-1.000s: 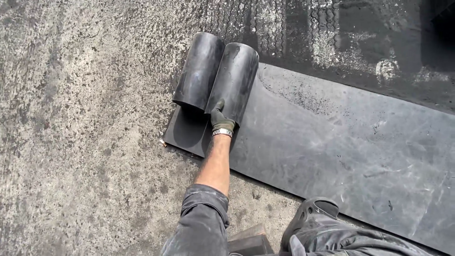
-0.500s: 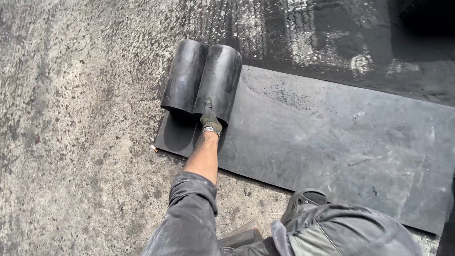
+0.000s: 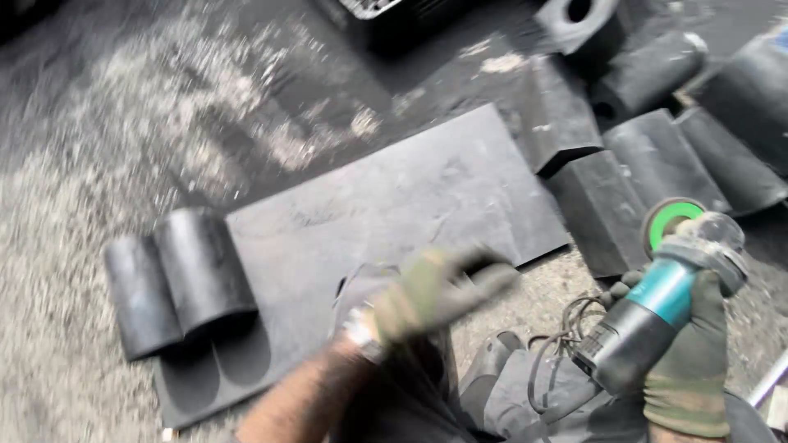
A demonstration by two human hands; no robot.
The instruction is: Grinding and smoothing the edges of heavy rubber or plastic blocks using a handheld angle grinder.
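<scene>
- Ground: rough grey concrete floor [image 3: 74, 131], gritty, dusted w/ black patches; darker and sooty toward the top of the view.
- Flat black rubber sheet [image 3: 394, 205] lies across the middle of the floor, long side running from lower left to upper right.
- Two curved black rubber pieces [image 3: 176, 279] sit side by side on the sheet's left end, arched side up, touching each other; the left one partly overhangs onto the concrete.
- Upper right: pile of more black rubber blocks [image 3: 632, 164], some curved, some wedge-shaped, crowded close together just past the sheet's right end. One block w/ a round hole [image 3: 574, 16] at the top edge.
- Left hand [image 3: 427, 291], in a worn olive glove w/ dark fingertips, blurred by motion, hangs in mid-air over the sheet's near edge. Fingers look spread and loose, gripping nothing. Wristband shows at the cuff; bare forearm runs down to the bottom edge.
- Right hand [image 3: 689, 361], same kind of glove, is wrapped tight round the body of an angle grinder [image 3: 657, 303] at lower right, well apart from the curved pieces.
- Grinder: teal and black body, green disc hub at the head, tilted up to the right. Its black cord [image 3: 558, 328] loops down beside the person's grey trouser leg [image 3: 533, 394].
- Grinder head sits near the closest rubber block in view; contact can't be told.
</scene>
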